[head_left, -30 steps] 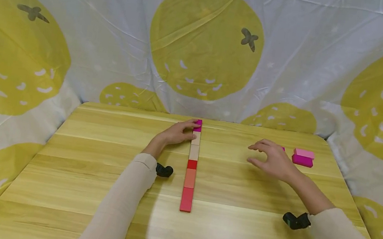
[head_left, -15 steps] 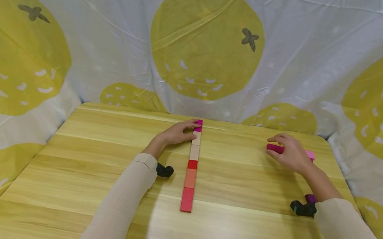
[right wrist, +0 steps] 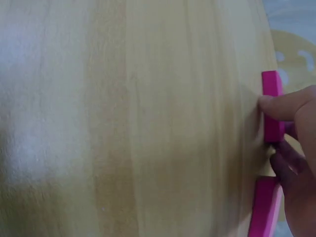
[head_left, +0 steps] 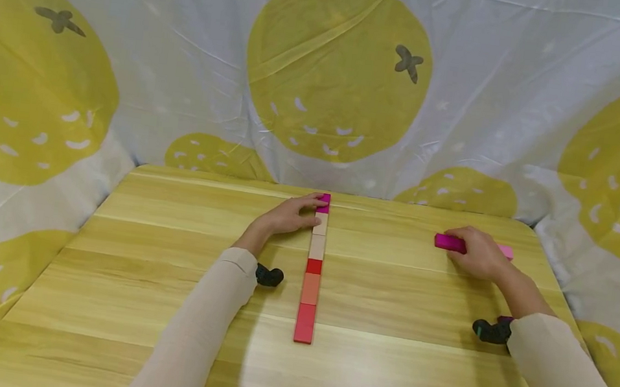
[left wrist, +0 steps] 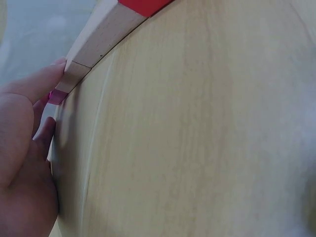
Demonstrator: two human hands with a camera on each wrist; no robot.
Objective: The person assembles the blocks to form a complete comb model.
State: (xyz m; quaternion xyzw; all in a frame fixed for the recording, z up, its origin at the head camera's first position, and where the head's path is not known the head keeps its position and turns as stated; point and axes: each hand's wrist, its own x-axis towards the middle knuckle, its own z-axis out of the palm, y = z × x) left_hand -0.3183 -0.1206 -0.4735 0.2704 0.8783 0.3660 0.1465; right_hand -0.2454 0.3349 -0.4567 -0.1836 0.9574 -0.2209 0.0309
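Observation:
A straight row of flat-laid blocks runs away from me in the head view. It has a magenta block [head_left: 327, 200] at the far end, plain wooden blocks [head_left: 317, 247], a red block [head_left: 314, 266], an orange block [head_left: 310, 289] and a rose-red block [head_left: 304, 323] nearest. My left hand [head_left: 286, 216] rests at its far end, with straight fingers over the magenta block and the thumb against a wooden one. On the right, my right hand [head_left: 480, 254] pinches a second magenta block [right wrist: 272, 129] between thumb and fingers, low over the table.
Behind my right hand lie a pink block [head_left: 507, 252] and another magenta block [right wrist: 263, 205], partly hidden. A purple block [head_left: 505, 319] peeks out by the right wrist camera [head_left: 490, 332]. The wooden table [head_left: 367, 384] ends at a patterned curtain [head_left: 474, 110].
My right hand has moved right and taken hold of the magenta block, its fingers closing on it. The left hand stays on the row's far end.

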